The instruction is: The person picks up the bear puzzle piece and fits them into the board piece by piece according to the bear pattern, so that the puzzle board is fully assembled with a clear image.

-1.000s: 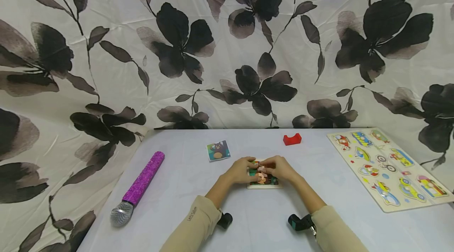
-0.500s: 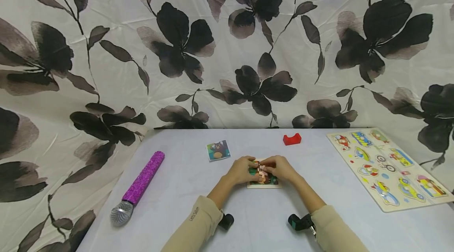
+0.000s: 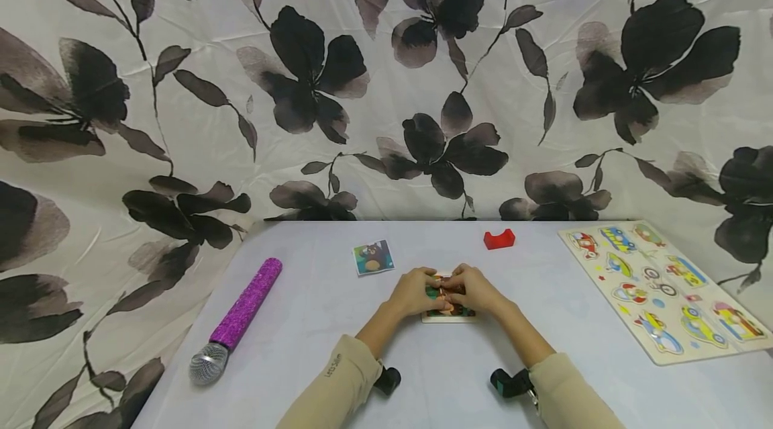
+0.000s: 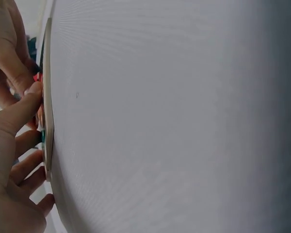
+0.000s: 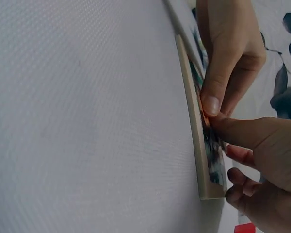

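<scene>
A small wooden picture puzzle (image 3: 447,318) with a pale rim lies on the table under both hands. My left hand (image 3: 413,293) rests over its left part, thumb straight on the picture and the other fingers spread toward the far edge. From the right, my right hand (image 3: 479,289) pinches a puzzle piece between thumb and fingers low over the board. The two thumbs meet near the middle in the right wrist view, where the board's wooden edge (image 5: 196,131) shows. Most of the held piece and the picture's centre is hidden by fingers.
A bear picture card (image 3: 373,258) lies behind on the left, a red curved block (image 3: 499,239) behind on the right. A purple glittery microphone (image 3: 244,308) lies at left. At right is a large vehicle puzzle board (image 3: 658,288). A floral cloth (image 3: 362,80) hangs behind the table.
Both hands stay over the small puzzle. The right thumb and fingers have shifted slightly inward, and less of the pinkish middle of the picture shows. The view has dipped slightly.
</scene>
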`<state>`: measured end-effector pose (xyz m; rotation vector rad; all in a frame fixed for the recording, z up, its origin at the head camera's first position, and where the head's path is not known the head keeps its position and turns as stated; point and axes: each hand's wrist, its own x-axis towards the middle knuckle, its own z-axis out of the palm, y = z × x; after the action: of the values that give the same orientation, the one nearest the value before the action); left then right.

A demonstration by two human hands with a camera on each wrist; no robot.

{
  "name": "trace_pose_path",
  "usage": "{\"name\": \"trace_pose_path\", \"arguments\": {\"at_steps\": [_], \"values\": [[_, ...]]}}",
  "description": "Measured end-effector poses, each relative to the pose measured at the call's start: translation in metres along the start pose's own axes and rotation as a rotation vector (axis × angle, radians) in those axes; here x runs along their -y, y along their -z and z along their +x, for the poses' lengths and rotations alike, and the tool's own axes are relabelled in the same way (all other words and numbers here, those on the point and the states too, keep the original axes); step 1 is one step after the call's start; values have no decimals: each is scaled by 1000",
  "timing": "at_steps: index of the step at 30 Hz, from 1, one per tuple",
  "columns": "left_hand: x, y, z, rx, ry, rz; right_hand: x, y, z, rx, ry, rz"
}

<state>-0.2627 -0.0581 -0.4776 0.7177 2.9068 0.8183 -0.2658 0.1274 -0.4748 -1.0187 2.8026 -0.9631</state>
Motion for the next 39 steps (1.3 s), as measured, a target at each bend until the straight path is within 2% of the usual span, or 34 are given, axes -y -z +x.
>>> {"name": "trace_pose_path", "arguments": {"at_steps": [2, 9, 15, 20, 28, 34, 36, 39], "values": [[0, 0, 0, 2, 4, -12, 2, 0, -1, 5, 24, -54], [5, 0, -1, 57, 2, -93, 9, -2, -7, 35, 20, -202], [8, 0, -1, 67, -9, -110, 14, -2, -9, 29, 16, -233], [8, 1, -3, 72, -22, -108, 13, -1, -11, 55, 22, -229], [10, -2, -2, 79, -7, -123, -3, -4, -10, -2, 60, -39], [9, -2, -2, 72, -10, -132, -5, -2, -7, -55, -52, 178], [8, -1, -2, 76, -4, -140, -5, 4, -6, -93, -89, 255], [7, 0, -1, 78, 2, -148, -4, 23, -3, -182, -129, 434]]}}
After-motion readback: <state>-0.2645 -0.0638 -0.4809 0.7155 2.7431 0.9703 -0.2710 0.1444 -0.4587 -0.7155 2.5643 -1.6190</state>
